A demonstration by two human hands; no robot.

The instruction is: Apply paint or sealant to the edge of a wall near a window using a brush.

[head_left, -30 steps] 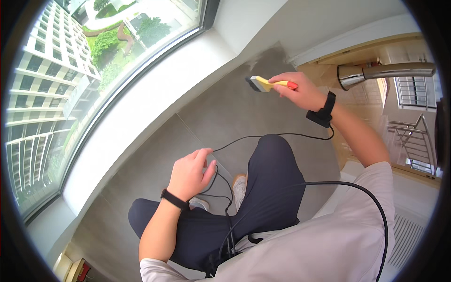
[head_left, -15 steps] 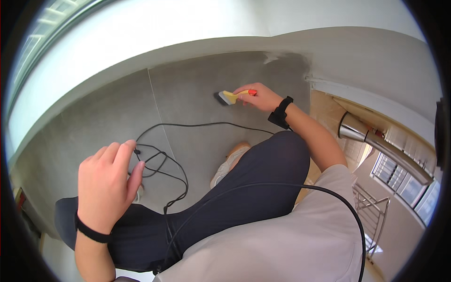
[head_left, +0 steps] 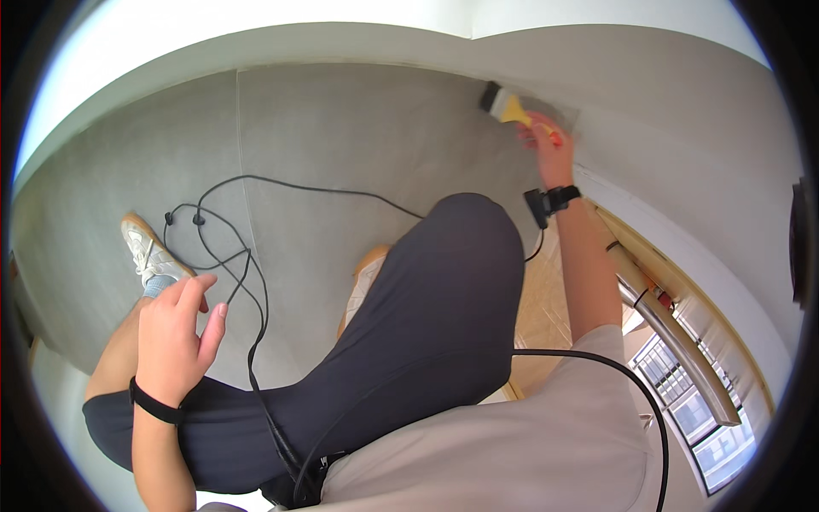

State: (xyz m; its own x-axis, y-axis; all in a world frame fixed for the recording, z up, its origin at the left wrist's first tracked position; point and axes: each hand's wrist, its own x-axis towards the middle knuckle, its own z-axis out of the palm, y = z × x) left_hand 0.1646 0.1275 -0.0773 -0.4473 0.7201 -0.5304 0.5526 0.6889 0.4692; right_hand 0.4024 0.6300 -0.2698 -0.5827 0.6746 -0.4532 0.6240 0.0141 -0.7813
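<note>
My right hand [head_left: 548, 141] grips a paintbrush [head_left: 514, 109] with a yellow, red-tipped handle and dark bristles. The bristles point toward the far left, close to the grey floor [head_left: 358, 128] near the far right corner; whether they touch it I cannot tell. My left hand [head_left: 181, 328] hovers above my left leg, its thumb apart from the fingers and nothing in it. Each wrist has a black band, and a small black device [head_left: 537, 207] sits on the right one.
Black cable [head_left: 256, 282] loops over the floor beside my feet and runs up to my waist. Pale walls [head_left: 367, 43] curve along the far and right sides. A metal tube [head_left: 682, 337] and a barred window stand at the right. My white shoe [head_left: 149, 247] rests at the left.
My right hand has carried the paintbrush away and to the right, toward the corner. The left hand has dropped slightly nearer to me. The whole view has shifted, bringing my left shoe into sight.
</note>
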